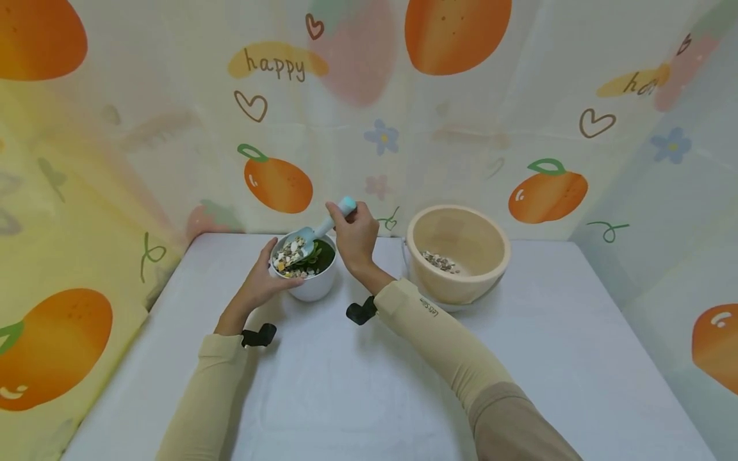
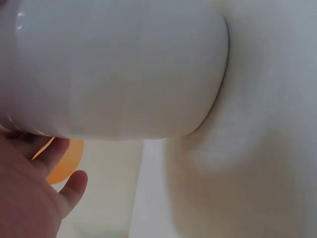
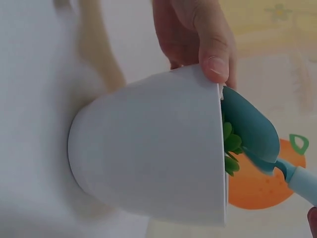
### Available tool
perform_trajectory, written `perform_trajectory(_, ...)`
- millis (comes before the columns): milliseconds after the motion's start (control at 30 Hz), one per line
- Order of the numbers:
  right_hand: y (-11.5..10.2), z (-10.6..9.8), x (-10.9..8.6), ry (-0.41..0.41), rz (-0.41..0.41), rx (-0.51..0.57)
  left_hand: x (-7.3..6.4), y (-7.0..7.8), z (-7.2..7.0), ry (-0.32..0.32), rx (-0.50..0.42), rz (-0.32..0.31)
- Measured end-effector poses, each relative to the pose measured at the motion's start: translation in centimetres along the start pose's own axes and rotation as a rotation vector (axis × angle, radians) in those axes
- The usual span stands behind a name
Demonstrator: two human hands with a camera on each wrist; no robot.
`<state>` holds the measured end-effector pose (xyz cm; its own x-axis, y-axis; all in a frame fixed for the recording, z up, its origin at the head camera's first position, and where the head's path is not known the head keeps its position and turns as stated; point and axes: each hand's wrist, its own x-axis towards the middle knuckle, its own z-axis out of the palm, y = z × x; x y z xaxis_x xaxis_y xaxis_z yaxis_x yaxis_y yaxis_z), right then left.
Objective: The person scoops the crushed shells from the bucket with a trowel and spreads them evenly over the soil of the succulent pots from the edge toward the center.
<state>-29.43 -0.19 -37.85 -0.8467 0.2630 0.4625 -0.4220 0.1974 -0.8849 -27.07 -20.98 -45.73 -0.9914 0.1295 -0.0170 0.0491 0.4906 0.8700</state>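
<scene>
A white flower pot [image 1: 314, 289] stands on the table, holding a small green plant [image 1: 313, 257] and mixed pebbles [image 1: 286, 261]. My left hand [image 1: 261, 282] grips the pot at its left side, thumb along the near rim. From the right, my right hand [image 1: 356, 238] holds a small blue trowel [image 3: 250, 124] by its pale handle, tilted down to the left. The trowel's blade lies over the pot's mouth, close above the leaves, with pebbles at its tip. In the left wrist view, the pot's base [image 2: 208, 84] sits on the white cloth.
To the right of the pot stands a beige bucket [image 1: 455, 288] with some pebbles [image 1: 441, 262] at its bottom. A white cloth [image 1: 323, 390] covers the table. Behind it hangs a printed curtain [image 1: 450, 160] with oranges, along the back and both sides.
</scene>
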Motion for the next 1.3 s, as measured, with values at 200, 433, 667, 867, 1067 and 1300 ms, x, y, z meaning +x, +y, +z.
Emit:
perform_trajectory(200, -0.2, -0.1, 0.0, -0.006, -0.004, -0.001, 0.1, 0.0, 0.6, 0.050, -0.024, 0.009)
perform_trajectory(433, 0.0, -0.3, 0.1, -0.001, -0.018, -0.015, -0.2, 0.5, 1.9, 0.143, 0.010, 0.028)
perform_trajectory(667, 0.3, -0.3, 0.0, -0.004, -0.021, -0.023, -0.7, 0.8, 1.6, 0.130, 0.066, 0.011)
perform_trajectory(867, 0.2, -0.3, 0.1, -0.014, -0.035, -0.018, -0.3, 0.6, -0.1, 0.024, 0.047, 0.026)
perform_trajectory(1067, 0.1, -0.3, -0.1, -0.028, -0.027, -0.006, 0.1, 0.1, 0.0, 0.004, -0.020, 0.031)
perform_trajectory(1300, 0.1, -0.2, -0.3, -0.019, -0.039, -0.028, -0.2, 0.3, 0.9, 0.080, 0.017, 0.036)
